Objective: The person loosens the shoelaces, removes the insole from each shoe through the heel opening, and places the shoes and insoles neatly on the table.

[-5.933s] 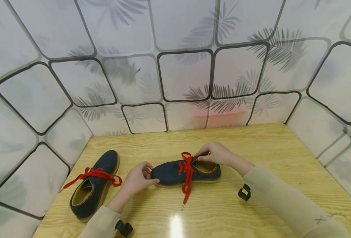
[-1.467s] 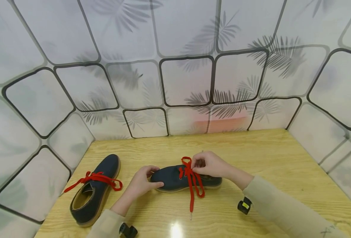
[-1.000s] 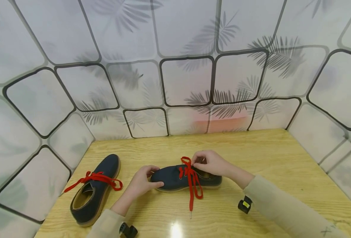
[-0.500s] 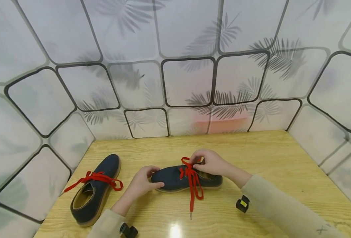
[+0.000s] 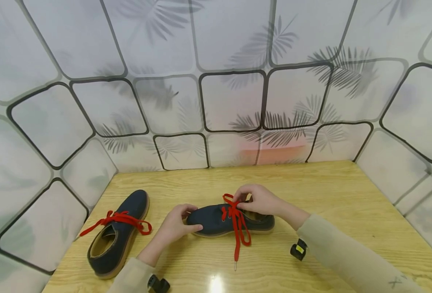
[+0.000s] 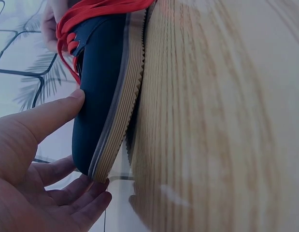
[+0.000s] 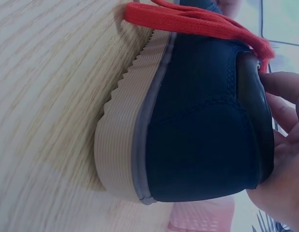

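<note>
One shoe (image 5: 208, 219) lies centre stage on the table (image 5: 333, 187), toe to nine o'clock, its red lace (image 5: 237, 238) already looped in a bow! The left hand (image 5: 173, 223) loosely cups the toe; the right hand (image 5: 258, 199), fingers bent, pinches the shoe just three o'clock of the knot, lace caught too or not, can't tell. At nine o'clock, the other shoe (image 5: 137, 202) is tied too. Tying looks done; only tidying seems left.

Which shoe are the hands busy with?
The middle shoe: the left hand holds its toe and the right hand is at its red laces. The other shoe, farther left, has no hand on it.
</note>
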Tool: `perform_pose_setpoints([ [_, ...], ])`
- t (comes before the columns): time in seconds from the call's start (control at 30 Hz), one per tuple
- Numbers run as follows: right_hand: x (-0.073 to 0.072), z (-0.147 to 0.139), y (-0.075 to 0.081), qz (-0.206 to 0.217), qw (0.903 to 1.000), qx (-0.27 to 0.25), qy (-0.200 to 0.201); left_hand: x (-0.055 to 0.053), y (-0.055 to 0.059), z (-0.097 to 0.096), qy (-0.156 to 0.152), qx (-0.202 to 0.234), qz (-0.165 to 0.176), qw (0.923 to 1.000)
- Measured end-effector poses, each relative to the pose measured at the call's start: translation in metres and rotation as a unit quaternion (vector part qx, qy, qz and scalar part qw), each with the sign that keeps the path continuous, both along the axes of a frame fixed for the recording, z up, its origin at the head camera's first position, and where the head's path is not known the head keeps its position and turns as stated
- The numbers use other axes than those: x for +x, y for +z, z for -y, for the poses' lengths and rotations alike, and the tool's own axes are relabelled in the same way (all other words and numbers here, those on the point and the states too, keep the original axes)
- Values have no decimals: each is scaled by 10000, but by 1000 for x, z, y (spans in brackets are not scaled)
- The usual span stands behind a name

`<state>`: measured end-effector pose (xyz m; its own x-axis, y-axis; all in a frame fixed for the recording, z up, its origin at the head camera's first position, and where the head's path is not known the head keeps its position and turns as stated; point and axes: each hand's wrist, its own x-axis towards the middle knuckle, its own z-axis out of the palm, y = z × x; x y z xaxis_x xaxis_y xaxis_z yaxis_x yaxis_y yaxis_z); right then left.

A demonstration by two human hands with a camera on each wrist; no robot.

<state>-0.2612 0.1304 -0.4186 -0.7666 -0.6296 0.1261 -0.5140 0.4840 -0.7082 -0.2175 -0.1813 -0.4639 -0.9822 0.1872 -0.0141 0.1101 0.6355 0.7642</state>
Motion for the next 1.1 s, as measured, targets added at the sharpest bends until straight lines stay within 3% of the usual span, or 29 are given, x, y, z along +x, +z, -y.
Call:
perform_pose_setpoints([
  [0.37,-3,-3,1,-29,9993,-231,299,-1,3,-2,119,2,37,9999],
  [0.5,-2,-3,0,60,9992,-322,219,-1,2,-2,102,-16,13,9999],
  [0.73,1,-4,-7,570,9964,-633,-18,1,-1,-2,77,67,91,9999],
  [1.1,1,-6,-8,904,9910,-893,-433,3,1,-3,81,163,45,9998],
])
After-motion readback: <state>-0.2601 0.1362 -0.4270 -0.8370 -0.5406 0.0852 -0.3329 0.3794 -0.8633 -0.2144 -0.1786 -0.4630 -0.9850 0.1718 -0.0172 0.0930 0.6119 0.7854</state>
